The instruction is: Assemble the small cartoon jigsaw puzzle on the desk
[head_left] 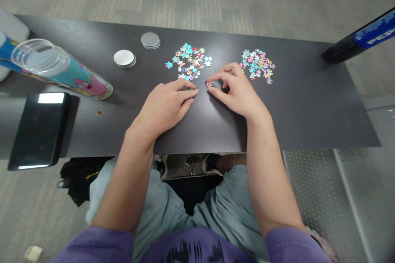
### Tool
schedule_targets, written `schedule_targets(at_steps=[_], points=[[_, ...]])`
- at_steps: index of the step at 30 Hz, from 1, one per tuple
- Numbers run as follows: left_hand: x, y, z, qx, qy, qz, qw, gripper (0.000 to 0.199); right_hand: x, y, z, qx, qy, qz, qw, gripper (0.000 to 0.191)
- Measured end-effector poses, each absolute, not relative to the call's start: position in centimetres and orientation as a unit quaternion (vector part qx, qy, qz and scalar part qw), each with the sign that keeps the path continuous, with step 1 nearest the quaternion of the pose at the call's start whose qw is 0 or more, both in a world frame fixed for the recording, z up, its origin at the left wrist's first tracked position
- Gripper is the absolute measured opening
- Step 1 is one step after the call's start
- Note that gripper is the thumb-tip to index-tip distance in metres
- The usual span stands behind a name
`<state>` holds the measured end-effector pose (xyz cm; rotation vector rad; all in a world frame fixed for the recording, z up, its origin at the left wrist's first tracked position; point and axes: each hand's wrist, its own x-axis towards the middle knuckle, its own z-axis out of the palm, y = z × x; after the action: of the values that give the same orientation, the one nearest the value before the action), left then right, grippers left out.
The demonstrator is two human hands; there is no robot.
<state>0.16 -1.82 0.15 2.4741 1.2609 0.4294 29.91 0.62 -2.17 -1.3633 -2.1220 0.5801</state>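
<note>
Black table (200, 141): smooth-looking, lying between my lap and everything listed below.
Left fingers (189, 93): drawn close together, low over the table; a bluish sliver (193, 89) shows at their tips, but I cannot tell whether I grip it.
Right fingers (217, 93): narrow, pinching one pink piece (209, 84) between thumb and forefinger, near my left fingertips.
Piece's feel: light, thin and fairly stiff, I judge; best held by its side edges, since tabs could bend.
Piece's picture: too small to read, partly covered by my fingertips.
Left pile (189, 63): loose pieces, some overlapping and hiding others.
Right pile (258, 63): probably slides at a nudge; shapes blur together.
Blue-labelled bottle (359, 41): cut off by the view's right edge.
</note>
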Motion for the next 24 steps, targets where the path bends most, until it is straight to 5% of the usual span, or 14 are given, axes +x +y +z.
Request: schedule_targets(at_steps=[4,12,24], points=[[0.6,-2.1,0.2,0.868,0.452,0.142,0.150,0.046,30.1,0.7,-2.4,-0.510,-0.787,0.216,0.272,0.032],[-0.8,-1.9,0.8,0.806,0.544,0.186,0.140,0.024,29.9,0.3,-2.1,-0.508,-0.787,0.216,0.275,0.040],[-0.5,-2.5,0.0,0.809,0.548,0.177,0.117,0.054,31.0,0.3,-2.0,-0.488,-0.810,0.201,0.254,0.043]])
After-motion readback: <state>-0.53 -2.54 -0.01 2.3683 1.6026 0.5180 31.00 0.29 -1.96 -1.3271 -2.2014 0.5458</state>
